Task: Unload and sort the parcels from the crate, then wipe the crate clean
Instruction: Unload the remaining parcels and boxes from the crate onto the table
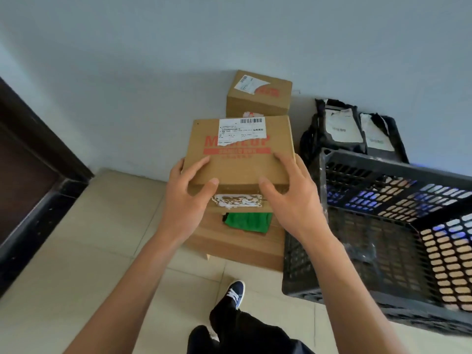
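I hold a brown cardboard parcel (237,159) with red print and a white shipping label in both hands. My left hand (189,192) grips its near left corner and my right hand (291,192) grips its near right corner, thumbs on the front face. A second cardboard parcel (259,97) stands behind it against the wall. Two black mailer bags (339,126) with white labels lean on the wall to the right. The black plastic crate (370,226) sits on the floor at the right. I see no parcels inside it. A green cloth (249,222) lies under the held parcel.
The green cloth rests on a low wooden board or stool (235,246) beside the crate. A dark door frame (33,175) runs along the left. Beige floor tiles (89,251) spread in front. My leg and dark shoe (236,292) are at the bottom.
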